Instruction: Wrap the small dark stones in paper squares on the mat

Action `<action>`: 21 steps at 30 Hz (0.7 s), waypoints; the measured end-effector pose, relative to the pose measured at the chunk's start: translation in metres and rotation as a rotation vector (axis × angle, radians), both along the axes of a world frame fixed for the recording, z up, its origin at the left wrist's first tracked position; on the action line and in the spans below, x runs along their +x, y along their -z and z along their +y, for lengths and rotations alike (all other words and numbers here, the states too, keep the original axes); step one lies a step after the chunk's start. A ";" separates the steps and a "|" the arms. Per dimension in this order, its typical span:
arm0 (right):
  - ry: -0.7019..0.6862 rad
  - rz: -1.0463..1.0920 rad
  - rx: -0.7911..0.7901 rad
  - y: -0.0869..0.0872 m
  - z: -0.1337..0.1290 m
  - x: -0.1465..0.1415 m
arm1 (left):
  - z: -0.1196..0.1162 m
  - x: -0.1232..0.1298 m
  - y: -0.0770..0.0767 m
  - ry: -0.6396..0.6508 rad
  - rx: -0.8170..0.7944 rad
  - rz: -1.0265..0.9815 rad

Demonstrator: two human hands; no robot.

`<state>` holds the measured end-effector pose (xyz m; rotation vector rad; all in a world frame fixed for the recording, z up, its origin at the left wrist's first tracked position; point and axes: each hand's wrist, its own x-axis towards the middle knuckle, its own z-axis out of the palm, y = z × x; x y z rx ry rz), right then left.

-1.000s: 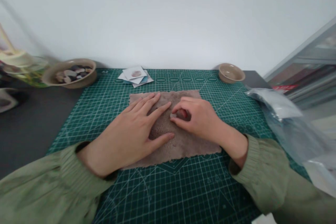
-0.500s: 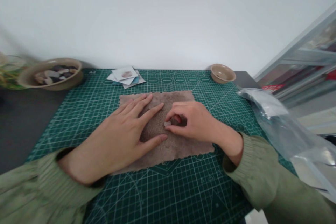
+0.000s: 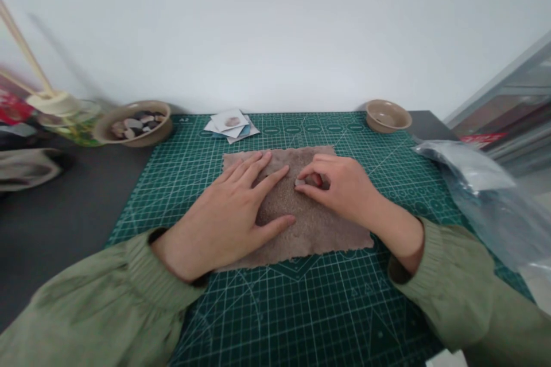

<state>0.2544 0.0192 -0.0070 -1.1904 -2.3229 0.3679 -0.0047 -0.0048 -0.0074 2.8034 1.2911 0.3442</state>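
A brownish-pink cloth point(image 3: 318, 235) with ragged edges lies on a green cutting mat point(image 3: 301, 309). Flat on its left part rests my left hand point(image 3: 236, 206), fingers spread, pressing the cloth down. Between thumb and fingertips, my right hand point(image 3: 344, 186) pinches a small pale stone point(image 3: 299, 182), which is at the cloth's surface near its upper middle. Most of the stone is hidden by the fingers, and I cannot tell how hard it presses on the cloth.
A tan bowl of stones point(image 3: 135, 140) stands at the back left, beside a glass jar with sticks point(image 3: 58, 104). Stacked cards point(image 3: 230, 121) lie at the mat's far edge. Another tan bowl point(image 3: 387, 117) is at the back right. Clear plastic bag point(image 3: 482, 195) covers the right side.
The camera has turned left, so everything appears farther right. Across the cloth, my right hand has moved the stone toward the far edge. My left hand stays in place.
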 end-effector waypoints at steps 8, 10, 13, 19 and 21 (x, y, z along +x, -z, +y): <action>-0.155 0.292 -0.218 -0.011 -0.009 -0.004 | 0.000 0.005 -0.007 -0.005 0.002 -0.125; -0.085 0.488 -0.301 -0.014 -0.011 -0.004 | 0.000 0.009 -0.014 -0.003 0.009 -0.275; -0.098 0.720 -0.405 -0.016 -0.012 -0.005 | -0.002 0.014 -0.024 0.020 0.041 -0.520; -0.252 0.807 -0.521 -0.011 -0.010 -0.004 | -0.005 0.014 -0.028 0.075 0.095 -0.693; -0.288 0.822 -0.537 -0.010 -0.011 -0.004 | -0.005 0.014 -0.029 0.085 0.116 -0.704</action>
